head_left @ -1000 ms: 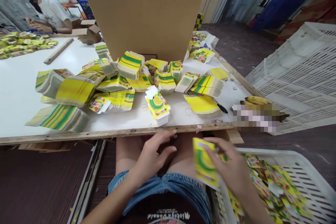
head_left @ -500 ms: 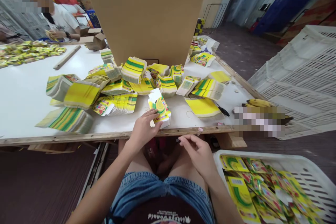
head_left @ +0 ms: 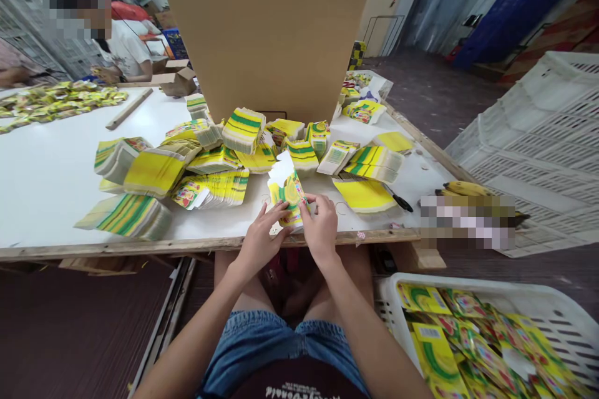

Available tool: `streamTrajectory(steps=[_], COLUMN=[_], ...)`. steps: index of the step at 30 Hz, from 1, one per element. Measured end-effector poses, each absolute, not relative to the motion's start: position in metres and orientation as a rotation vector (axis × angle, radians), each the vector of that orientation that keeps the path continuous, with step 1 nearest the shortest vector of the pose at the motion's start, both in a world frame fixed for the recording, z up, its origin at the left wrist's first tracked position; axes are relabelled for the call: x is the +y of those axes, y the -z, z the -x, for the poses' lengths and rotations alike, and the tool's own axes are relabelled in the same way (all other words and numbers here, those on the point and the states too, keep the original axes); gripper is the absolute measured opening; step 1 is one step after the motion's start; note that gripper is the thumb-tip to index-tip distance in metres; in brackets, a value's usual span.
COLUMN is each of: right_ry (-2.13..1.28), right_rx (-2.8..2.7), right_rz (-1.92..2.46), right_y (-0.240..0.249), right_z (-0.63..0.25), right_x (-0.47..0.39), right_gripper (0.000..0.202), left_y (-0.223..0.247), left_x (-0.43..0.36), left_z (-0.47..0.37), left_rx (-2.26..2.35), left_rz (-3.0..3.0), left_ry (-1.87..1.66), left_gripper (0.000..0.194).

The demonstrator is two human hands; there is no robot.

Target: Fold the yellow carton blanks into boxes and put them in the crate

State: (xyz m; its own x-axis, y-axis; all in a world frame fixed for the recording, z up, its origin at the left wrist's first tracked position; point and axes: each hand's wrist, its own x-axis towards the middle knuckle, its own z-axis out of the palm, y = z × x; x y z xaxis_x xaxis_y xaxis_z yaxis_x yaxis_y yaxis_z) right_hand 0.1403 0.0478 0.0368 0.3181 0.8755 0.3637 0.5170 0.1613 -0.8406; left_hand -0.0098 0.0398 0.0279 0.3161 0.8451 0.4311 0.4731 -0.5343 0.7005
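Observation:
A small yellow printed carton (head_left: pixel 293 190) stands near the front edge of the table, its white flaps raised at the far end. My left hand (head_left: pixel 262 237) grips it from the left, fingers lying over its printed face and thumb at the near end. On the right side, my right hand (head_left: pixel 322 224) pinches the carton with thumb and fingers. Behind it lie bundles of flat yellow-and-green cartons (head_left: pixel 243 129). A fanned stack of cartons (head_left: pixel 224 188) rests to the left, close to the carton in my hands.
A tall cardboard sheet (head_left: pixel 266 31) rises behind the bundles. At my lower right, a white basket (head_left: pixel 528 293) holds several filled yellow packs. A black-handled tool (head_left: pixel 401 201) and bananas (head_left: pixel 468 188) lie to the right, before stacked white crates (head_left: pixel 528 124). Another person (head_left: pixel 126 53) sits far left.
My right hand has risen from above my lap to the table and closed on the carton's right side. My left hand stays on the carton. The view has shifted slightly.

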Motion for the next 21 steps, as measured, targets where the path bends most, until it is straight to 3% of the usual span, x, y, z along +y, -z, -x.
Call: streamTrajectory(steps=[4, 9, 16, 21], right_ry=[-0.784, -1.266, -1.301, -1.289], right_rx=[-1.069, -0.735, -0.735, -0.88], right_rz=[1.263, 1.109, 1.14, 1.265], right_y=[-0.047, -0.032, -0.017, -0.024], right_z=[-0.146, -0.143, -0.138, -0.139], right_x=[0.012, -0.034, -0.052, -0.059], right_gripper=[0.022, 0.026, 0.024, 0.027], left_y=[-0.038, -0.033, -0.021, -0.017], left_x=[0.023, -0.004, -0.026, -0.027], left_z=[0.009, 0.004, -0.003, -0.006], left_rx=[1.112, 0.762, 0.652, 0.771], left_rz=[-1.553, -0.896, -0.727, -0.729], left_ry=[-1.5, -1.12, -1.007, -1.066], left_gripper=[0.04, 0.055, 0.059, 0.047])
